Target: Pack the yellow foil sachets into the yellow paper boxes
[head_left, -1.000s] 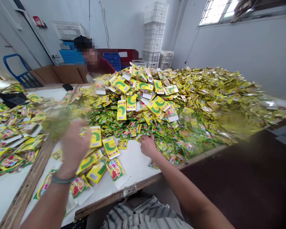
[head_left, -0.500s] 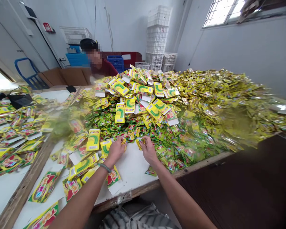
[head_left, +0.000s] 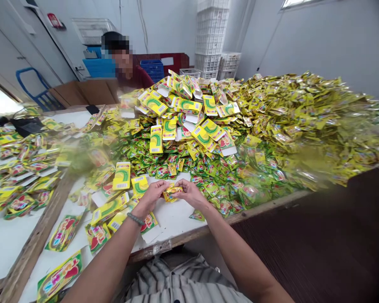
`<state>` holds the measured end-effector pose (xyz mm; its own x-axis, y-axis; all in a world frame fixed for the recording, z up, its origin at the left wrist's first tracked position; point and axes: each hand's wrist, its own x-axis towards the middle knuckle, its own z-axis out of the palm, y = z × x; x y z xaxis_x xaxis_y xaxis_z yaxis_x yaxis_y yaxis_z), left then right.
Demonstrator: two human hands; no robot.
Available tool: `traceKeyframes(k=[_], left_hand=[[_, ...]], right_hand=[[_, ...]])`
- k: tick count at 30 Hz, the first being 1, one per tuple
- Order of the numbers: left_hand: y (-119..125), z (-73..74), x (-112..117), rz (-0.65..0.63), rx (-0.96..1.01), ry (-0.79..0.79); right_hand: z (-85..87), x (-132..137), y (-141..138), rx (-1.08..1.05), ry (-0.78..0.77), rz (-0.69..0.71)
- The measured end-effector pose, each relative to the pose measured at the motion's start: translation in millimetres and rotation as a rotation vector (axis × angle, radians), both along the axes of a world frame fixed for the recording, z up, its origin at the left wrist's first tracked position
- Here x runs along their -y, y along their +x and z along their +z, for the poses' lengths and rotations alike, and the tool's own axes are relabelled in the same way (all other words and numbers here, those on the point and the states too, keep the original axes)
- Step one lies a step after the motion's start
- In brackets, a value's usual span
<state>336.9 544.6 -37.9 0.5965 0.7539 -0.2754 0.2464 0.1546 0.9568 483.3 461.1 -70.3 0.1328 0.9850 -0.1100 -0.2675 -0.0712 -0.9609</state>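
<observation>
Low over the white table top, my left hand (head_left: 153,195) and my right hand (head_left: 191,194) meet, fingers closed on small yellow packets (head_left: 172,192) between them. How many packets there are I cannot make out. Just beyond the hands rises a heap of green and yellow sachets (head_left: 205,168). Yellow cartons (head_left: 156,139) with white flaps lie on top of it. Beside my left hand are more yellow cartons (head_left: 121,176), and a carton with red fruit print (head_left: 149,223) lies partly under my left wrist.
A wooden strip (head_left: 34,235) divides the table on the left, with filled-looking yellow packs (head_left: 22,206) beyond it. A large mound of yellow sachets (head_left: 303,109) covers the right. A co-worker (head_left: 129,71) is behind the heap; white crates (head_left: 210,38) are stacked at the wall.
My hands have come together from a short distance apart, bringing the yellow packets into one place between my fingers. The view has tilted slightly downward.
</observation>
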Motion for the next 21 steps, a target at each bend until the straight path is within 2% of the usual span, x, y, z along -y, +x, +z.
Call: traceKeyframes(k=[4,10,15,21], left_hand=[[2.1,2.3,3.7,-0.035,0.009,0.022],[0.4,-9.8,6.7,0.083,0.025,0.035],[0.6,-13.0,14.5,0.118,0.069,0.016],[3.9,-13.0,16.4,0.183,0.068,0.052]], right_hand=[[-2.8,-1.1,-0.3,0.017,-0.002,-0.091],[0.2,-0.3,1.5,-0.023,0.062,-0.034],[-2.1,-1.6,-2.2,-0.048,0.123,-0.168],[-6.5,-3.5,-2.3,-0.036,0.145,-0.216]])
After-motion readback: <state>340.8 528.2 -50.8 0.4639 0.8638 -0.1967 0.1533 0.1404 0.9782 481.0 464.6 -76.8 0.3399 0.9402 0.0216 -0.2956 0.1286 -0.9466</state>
